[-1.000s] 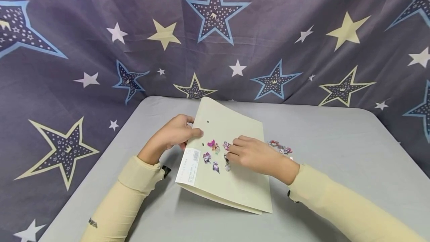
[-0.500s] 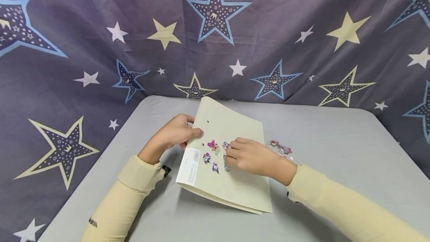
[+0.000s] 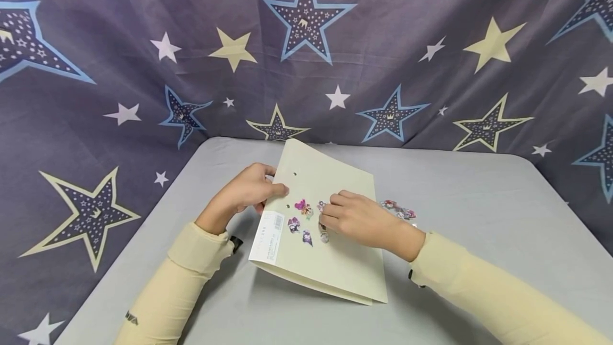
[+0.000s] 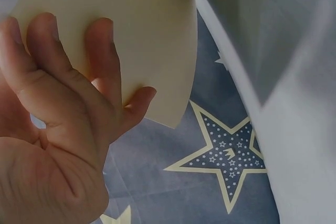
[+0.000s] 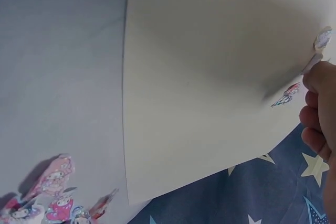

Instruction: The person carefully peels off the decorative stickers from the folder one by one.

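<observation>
- I've got the left hand [image 3: 251,190] clamped on the left edge of the tilted folder [image 3: 330,265]; if that slips, the cover probably shifts.
- Right hand [image 3: 356,217] is pinching what looks like a sticker [image 5: 313,62] over the cover, close to the stuck-on ones [image 3: 307,237], so I could overlap them.
- Loose pile [image 3: 397,209] sits beside my right wrist; a careless swing might scatter it.

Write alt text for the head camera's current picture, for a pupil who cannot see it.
A person's left hand grips a cream folder by its left edge while the right hand is bent over small colourful stickers on it. More stickers lie on the grey table to the right; a star-printed cloth hangs behind.
</observation>
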`<state>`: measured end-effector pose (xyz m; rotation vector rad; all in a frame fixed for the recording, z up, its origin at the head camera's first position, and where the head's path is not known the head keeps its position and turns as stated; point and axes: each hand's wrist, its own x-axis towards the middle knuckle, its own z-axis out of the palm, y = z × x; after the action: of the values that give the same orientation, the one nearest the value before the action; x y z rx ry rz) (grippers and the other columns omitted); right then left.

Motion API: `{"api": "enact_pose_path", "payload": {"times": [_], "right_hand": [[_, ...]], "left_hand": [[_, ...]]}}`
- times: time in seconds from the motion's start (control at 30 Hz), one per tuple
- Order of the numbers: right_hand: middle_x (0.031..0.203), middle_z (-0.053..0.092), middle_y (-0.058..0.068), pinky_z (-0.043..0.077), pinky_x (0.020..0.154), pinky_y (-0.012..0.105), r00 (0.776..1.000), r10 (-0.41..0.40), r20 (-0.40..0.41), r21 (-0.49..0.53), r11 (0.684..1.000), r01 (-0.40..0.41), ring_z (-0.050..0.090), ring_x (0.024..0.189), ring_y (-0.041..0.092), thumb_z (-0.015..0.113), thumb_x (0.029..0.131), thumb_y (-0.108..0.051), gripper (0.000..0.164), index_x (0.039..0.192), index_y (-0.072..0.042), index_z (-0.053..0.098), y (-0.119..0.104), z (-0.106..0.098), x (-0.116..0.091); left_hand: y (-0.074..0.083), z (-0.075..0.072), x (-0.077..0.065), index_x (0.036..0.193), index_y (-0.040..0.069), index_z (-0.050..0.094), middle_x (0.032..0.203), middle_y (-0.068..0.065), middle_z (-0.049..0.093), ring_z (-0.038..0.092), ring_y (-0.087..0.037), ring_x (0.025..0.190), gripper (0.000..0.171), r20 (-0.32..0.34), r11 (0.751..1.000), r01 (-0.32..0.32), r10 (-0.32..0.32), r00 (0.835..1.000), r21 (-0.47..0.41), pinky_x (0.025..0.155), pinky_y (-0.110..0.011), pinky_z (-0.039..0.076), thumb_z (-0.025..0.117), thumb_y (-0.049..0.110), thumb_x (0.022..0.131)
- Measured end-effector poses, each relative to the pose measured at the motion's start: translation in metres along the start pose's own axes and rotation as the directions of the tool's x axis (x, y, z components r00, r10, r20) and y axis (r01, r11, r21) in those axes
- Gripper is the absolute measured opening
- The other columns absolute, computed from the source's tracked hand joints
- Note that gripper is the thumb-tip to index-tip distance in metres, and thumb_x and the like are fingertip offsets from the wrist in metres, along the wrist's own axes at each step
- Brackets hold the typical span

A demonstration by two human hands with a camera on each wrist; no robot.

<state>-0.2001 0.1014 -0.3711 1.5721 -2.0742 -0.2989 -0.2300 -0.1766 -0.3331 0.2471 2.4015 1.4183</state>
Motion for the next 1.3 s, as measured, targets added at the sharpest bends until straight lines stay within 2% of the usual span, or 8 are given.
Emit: {"api": "enact_pose_path", "payload": {"times": [0.37,0.67,1.0,1.17,1.3], "right_hand": [[0.105,0.071,0.001,0.051,0.087,0.031,0.996,0.055,-0.066,0.014,0.998,-0.054,0.058,0.093,0.021,0.077,0.089,-0.006,0.022,0.11,-0.008,0.072,0.001,-0.002,0.002],[0.099,0.064,0.007,0.051,0.08,0.033,0.988,0.122,-0.096,0.08,0.99,-0.115,0.056,0.09,0.024,0.074,0.086,0.006,0.027,0.111,-0.002,0.067,0.01,-0.011,-0.008],[0.097,0.063,0.011,0.051,0.08,0.037,0.973,0.231,0.019,0.052,0.971,-0.232,0.056,0.089,0.028,0.065,0.088,0.012,0.023,0.108,0.002,0.066,0.04,-0.011,-0.047],[0.094,0.065,0.01,0.053,0.082,0.039,0.962,0.267,0.049,0.039,0.962,-0.269,0.059,0.089,0.028,0.071,0.081,0.013,0.026,0.103,0.001,0.068,0.055,-0.004,-0.069],[0.088,0.064,0.01,0.055,0.082,0.041,0.945,0.307,0.11,0.005,0.951,-0.309,0.06,0.085,0.028,0.075,0.079,0.013,0.021,0.095,0.0,0.068,0.065,0.001,-0.085]], "left_hand": [[-0.001,0.002,0.002,0.124,-0.009,0.056,0.078,-0.017,0.074,0.07,-0.024,0.055,0.04,-0.002,1.0,0.014,-0.014,1.0,-0.004,0.037,-0.027,0.051,0.068,0.01,0.09],[-0.001,0.002,0.002,0.124,-0.009,0.056,0.078,-0.017,0.074,0.071,-0.024,0.056,0.04,0.003,1.0,0.017,-0.017,1.0,-0.01,0.037,-0.027,0.05,0.068,0.01,0.091],[-0.001,0.0,0.001,0.125,-0.01,0.055,0.078,-0.017,0.074,0.071,-0.025,0.057,0.042,0.004,1.0,0.013,-0.013,1.0,-0.015,0.038,-0.028,0.052,0.068,0.01,0.09],[-0.001,0.0,0.001,0.126,-0.01,0.054,0.078,-0.017,0.074,0.071,-0.024,0.056,0.043,0.001,1.0,0.016,-0.016,1.0,-0.008,0.037,-0.026,0.05,0.068,0.01,0.091],[-0.002,0.0,0.002,0.126,-0.011,0.054,0.077,-0.017,0.074,0.07,-0.024,0.055,0.043,0.0,1.0,0.011,-0.011,1.0,-0.003,0.037,-0.026,0.05,0.067,0.01,0.091]]}}
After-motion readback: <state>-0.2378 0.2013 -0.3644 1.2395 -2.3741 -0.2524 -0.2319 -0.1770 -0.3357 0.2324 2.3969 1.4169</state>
